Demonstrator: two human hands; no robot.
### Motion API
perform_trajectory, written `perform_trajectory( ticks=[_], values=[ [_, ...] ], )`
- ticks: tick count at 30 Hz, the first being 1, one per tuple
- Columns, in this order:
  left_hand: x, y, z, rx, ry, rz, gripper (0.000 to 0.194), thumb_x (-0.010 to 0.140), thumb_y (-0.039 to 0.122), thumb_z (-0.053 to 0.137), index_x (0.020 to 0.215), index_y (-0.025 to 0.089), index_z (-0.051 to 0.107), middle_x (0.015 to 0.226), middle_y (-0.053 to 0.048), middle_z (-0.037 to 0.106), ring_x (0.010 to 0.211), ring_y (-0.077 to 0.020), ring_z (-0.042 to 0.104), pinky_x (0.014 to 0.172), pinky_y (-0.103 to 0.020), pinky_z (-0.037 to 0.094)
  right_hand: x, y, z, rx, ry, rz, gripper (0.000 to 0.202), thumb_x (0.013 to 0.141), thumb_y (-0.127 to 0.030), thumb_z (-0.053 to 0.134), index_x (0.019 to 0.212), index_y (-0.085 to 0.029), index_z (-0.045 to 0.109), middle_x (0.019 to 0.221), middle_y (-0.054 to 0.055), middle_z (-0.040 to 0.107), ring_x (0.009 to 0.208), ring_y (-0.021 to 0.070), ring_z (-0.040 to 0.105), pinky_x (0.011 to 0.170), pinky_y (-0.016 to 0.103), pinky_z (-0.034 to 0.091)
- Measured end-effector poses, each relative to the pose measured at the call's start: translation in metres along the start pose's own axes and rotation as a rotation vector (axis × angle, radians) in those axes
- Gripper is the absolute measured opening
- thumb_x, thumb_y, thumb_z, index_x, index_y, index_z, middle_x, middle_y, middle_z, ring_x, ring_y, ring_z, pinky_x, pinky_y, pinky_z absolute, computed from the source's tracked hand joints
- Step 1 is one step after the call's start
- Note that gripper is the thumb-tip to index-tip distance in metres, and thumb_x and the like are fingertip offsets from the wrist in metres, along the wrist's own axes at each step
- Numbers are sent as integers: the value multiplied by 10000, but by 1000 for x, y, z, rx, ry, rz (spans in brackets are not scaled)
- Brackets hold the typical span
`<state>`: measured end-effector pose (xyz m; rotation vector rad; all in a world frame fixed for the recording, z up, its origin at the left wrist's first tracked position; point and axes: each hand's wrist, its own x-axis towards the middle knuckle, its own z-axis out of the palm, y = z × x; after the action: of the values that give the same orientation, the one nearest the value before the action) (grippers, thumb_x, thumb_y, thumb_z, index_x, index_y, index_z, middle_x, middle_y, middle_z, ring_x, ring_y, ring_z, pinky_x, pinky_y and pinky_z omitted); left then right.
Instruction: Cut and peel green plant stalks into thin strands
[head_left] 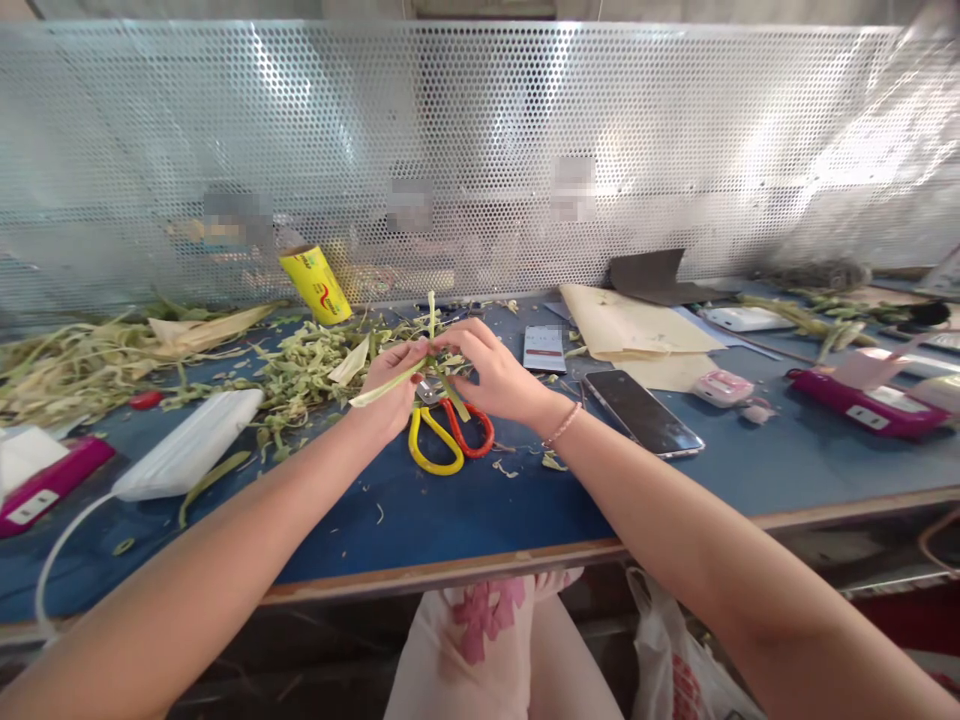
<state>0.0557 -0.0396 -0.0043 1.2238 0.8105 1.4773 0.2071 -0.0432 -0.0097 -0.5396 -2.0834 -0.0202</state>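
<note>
Both hands meet above the middle of the blue table, pinching pale green leaf strips [388, 384] that cross one another at the fingertips. My left hand [395, 385] grips them from the left, its fingers closed. From the right, my right hand [487, 365] has thumb and fingers curled round the same strips; one end sticks up and others point down and left. Scissors [436, 458] with one yellow and one red handle lie just below, blades partly hidden by the hands. A heap of short green leaf pieces [304, 365] lies left of my left hand.
A yellow cardboard tube [316, 285] leans behind the heap. A white device with a cable [191, 445] lies left. Right are a black phone [643, 412], a small card [544, 348], tan paper [637, 325] and a pink case [723, 387]. Perforated metal sheet [480, 130] closes off the back.
</note>
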Motion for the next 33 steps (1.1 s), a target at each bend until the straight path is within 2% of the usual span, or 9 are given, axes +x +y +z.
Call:
perform_trajectory(
  ticks=[3,7,12,16,20,25,33],
  values=[
    [-2,2,3,-41,27,-5,159,608,282,728,576,162,629,617,12,592,550,-61,442,479,-212,289,-1,-2,-1,-121,-45,-67,458,708,-90,505,1155,-162,434,1089,116,487,1068,229,451,920,442,406],
    [-3,2,5,-103,61,-7,167,560,237,755,553,150,612,572,26,557,547,-58,429,485,-196,299,-1,-7,-1,-205,-64,-78,484,724,-159,541,1188,-166,406,1089,119,492,1053,254,456,906,465,391],
    [-8,5,6,-114,-3,-25,138,566,197,744,578,142,618,565,32,527,503,-50,402,458,-199,291,0,-11,1,-185,-20,-70,408,769,-216,535,1163,-183,433,1012,99,518,978,233,485,872,442,408],
    [-9,6,7,-128,-26,-48,152,582,221,743,591,135,618,557,29,515,498,-51,408,444,-198,286,0,-8,2,-119,17,-56,337,777,-184,524,1108,-182,461,986,89,530,955,211,490,849,403,428],
    [-4,2,4,-113,20,8,167,598,228,740,559,136,605,536,34,506,487,-43,392,445,-196,273,0,-3,0,-164,-32,-85,349,751,-119,522,1093,-159,467,1012,103,529,980,218,482,869,410,419],
    [-2,-1,2,-84,4,29,130,634,219,715,580,141,627,586,21,556,502,-43,406,461,-205,278,-1,-2,-1,-170,-71,-65,372,749,-98,516,1108,-165,446,1052,104,528,1022,224,473,892,423,406],
    [-4,1,2,-180,-75,-111,109,649,182,690,586,136,613,609,6,584,531,-64,477,457,-198,336,1,-6,-2,-111,18,-37,310,728,-135,544,1016,-161,431,935,80,534,914,201,487,832,394,432]
  ],
)
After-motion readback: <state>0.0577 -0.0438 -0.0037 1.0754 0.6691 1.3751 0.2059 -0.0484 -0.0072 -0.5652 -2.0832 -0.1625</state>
